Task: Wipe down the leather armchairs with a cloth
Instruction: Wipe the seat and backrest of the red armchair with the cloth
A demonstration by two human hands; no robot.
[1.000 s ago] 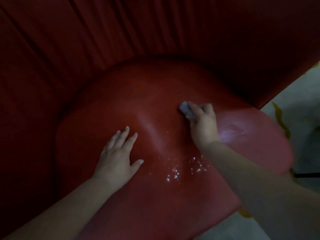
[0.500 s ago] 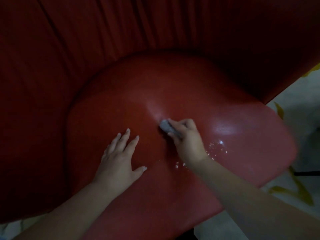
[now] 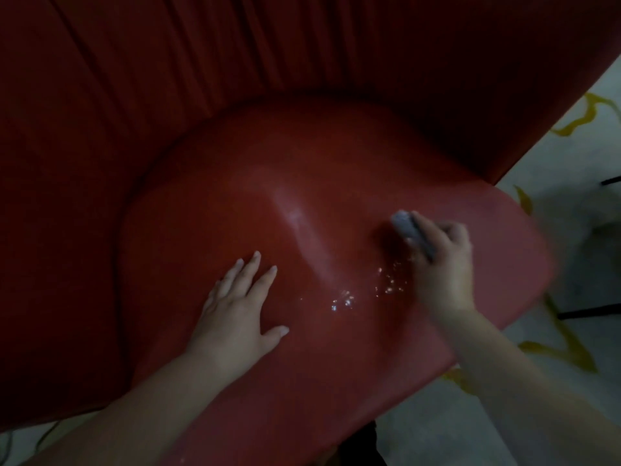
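A red leather armchair fills the view, its rounded seat cushion [image 3: 235,203] curving under a ribbed backrest [image 3: 168,79]. My left hand [image 3: 235,311] lies flat on the seat's front left, fingers straight and spread. My right hand [image 3: 443,264] grips a small grey cloth [image 3: 405,223] and presses it on the right side of the seat. Shiny droplets [image 3: 366,294] dot the leather between my two hands. A pale sheen [image 3: 295,216] streaks the seat's middle.
Pale floor with yellow markings [image 3: 571,348] shows to the right of the chair and below it. A thin dark bar [image 3: 591,311] crosses the floor at the right edge. The room is dim.
My right hand with the cloth swept from the seat's middle out to the right side. My left hand stayed pressed in place. The droplets now lie uncovered between the hands.
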